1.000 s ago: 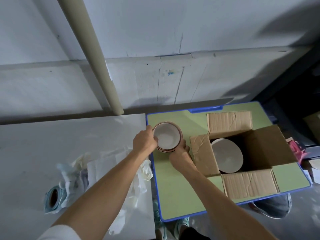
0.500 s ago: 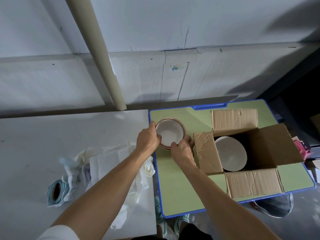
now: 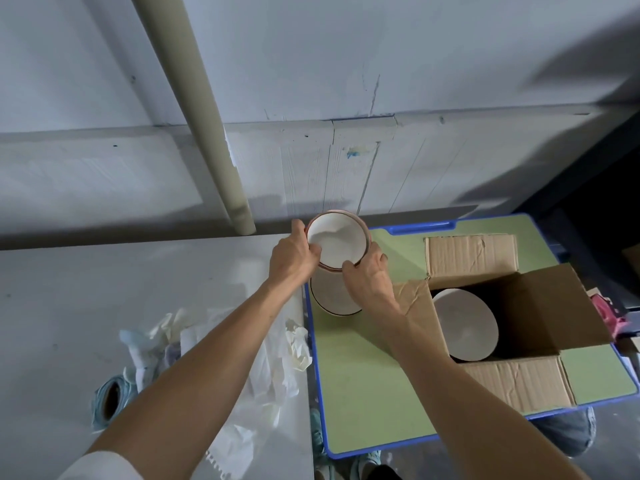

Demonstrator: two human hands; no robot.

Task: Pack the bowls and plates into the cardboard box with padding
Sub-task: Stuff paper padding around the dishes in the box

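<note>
A white bowl with a reddish rim [image 3: 337, 241] is lifted above the green table, tilted toward me. My left hand [image 3: 294, 258] grips its left rim and my right hand [image 3: 369, 277] grips its near right rim. Directly below it a second white bowl [image 3: 332, 294] with a dark rim stands on the green table [image 3: 367, 382]. To the right the cardboard box [image 3: 540, 306] stands open with its flaps spread, and a white dish [image 3: 464, 329] lies inside it. Crumpled white padding paper [image 3: 263, 368] lies on the grey table at the left.
A roll of tape [image 3: 110, 398] lies on the grey table [image 3: 69, 306] near the paper. A beige pipe [image 3: 204, 112] slants down along the wall behind. A pink object [image 3: 604, 308] sits past the box at the right. Shoes show on the floor below.
Both hands have lifted the top bowl up off the stack, which uncovers the second bowl beneath it. The view has tilted slightly upward.
</note>
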